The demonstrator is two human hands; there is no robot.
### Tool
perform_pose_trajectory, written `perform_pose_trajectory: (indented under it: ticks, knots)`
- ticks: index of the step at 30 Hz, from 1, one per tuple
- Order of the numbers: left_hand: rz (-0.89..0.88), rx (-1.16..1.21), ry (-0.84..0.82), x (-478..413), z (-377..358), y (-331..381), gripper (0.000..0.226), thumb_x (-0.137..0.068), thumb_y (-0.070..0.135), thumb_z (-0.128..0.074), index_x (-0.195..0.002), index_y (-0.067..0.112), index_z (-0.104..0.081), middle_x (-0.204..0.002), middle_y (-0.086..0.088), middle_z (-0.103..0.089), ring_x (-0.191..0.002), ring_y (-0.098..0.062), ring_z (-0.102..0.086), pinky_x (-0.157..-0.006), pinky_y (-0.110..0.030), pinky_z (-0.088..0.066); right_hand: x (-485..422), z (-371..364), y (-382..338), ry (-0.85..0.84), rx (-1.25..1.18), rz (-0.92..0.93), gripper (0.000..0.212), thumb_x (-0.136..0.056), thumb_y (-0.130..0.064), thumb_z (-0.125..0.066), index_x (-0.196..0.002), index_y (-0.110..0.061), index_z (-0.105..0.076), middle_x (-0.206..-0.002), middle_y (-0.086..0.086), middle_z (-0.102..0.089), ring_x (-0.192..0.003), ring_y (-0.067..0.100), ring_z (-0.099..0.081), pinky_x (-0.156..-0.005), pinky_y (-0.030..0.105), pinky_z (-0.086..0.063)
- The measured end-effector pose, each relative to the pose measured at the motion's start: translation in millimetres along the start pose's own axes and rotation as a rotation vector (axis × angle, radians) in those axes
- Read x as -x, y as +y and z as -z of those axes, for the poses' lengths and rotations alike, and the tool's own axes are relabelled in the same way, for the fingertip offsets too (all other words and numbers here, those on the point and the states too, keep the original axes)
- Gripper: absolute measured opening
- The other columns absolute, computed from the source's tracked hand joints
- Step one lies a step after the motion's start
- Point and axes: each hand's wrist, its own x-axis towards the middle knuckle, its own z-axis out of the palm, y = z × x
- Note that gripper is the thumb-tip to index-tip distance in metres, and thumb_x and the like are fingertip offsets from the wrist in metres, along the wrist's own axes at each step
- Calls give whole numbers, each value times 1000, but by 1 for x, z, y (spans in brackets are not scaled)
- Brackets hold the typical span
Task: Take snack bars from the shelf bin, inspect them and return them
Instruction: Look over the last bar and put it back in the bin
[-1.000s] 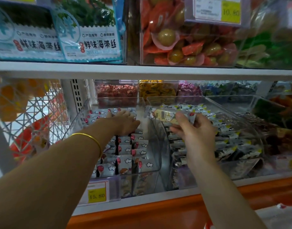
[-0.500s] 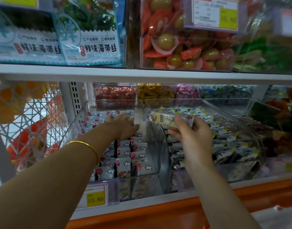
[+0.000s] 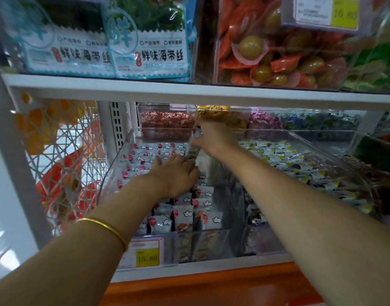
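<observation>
The right hand (image 3: 214, 139) pinches one snack bar (image 3: 192, 151) between the thumb and the curled fingers. Half a second ago this hand held the bar lying across, above the packets (image 3: 278, 155) of the right bin (image 3: 300, 131). Now the hand is further in and to the left, and the bar is turned nearly upright. It hangs below the fingers of the right hand, over the wall between the two bins, and its lower end is just above the fingertips of the left hand (image 3: 175, 174). The left hand lies palm down on the cloud-printed packets (image 3: 185, 214) of the left bin (image 3: 123, 151), in the same place as before, with the fingers laid close together and a little bent. Whether it holds something under the palm, I cannot tell. A gold bracelet (image 3: 105, 228) is on the left forearm, and a yellow price tag (image 3: 146, 257) sits on the bin front, below that wrist. In my judgement the looking at this bar is finished and the return is starting. The bar is not released yet, and from this picture I cannot say into which bin it goes.
</observation>
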Motion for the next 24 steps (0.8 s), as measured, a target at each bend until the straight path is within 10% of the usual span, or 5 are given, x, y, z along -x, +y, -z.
perform_pose_trajectory:
  ticks: [5, 9, 13, 24]
  knots:
    - [11, 15, 42, 13, 0, -9, 61, -96, 50, -14, -149, 21, -17, -158, 2, -9, -145, -15, 2, -112, -54, 1, -18, -15, -9, -225, 269, 59, 28, -82, -29, -70, -102, -13, -61, -90, 1, -59, -80, 18, -51, -64, 27, -36]
    - [51, 14, 54, 23, -6, -14, 61, -97, 50, -14, -149, 17, -17, -158, 1, -8, -145, -15, 4, -112, -54, 1, -27, -23, -6, -479, 269, 32, 14, -90, -25, -60, -80, -15, -58, -81, 0, -54, -80, 19, -50, -79, 35, -36]
    - [74, 95, 95, 25, -8, -13, 61, -97, 49, -15, -147, 16, -23, -158, 2, -11, -145, -13, 3, -113, -52, 2, -35, -28, -9, -645, 312, -5, 29, -98, -11, -38, -114, -2, -60, -123, 13, -58, -114, 27, -53, -105, 42, -36]
    - [75, 188, 128, 26, -7, -15, 56, -98, 47, -18, -138, 15, -41, -155, 0, -22, -145, -13, -2, -113, -51, 0, -56, -38, -3, -245, 370, -66, 23, -88, -17, -58, -110, -11, -61, -118, 9, -59, -111, 28, -51, -99, 44, -38]
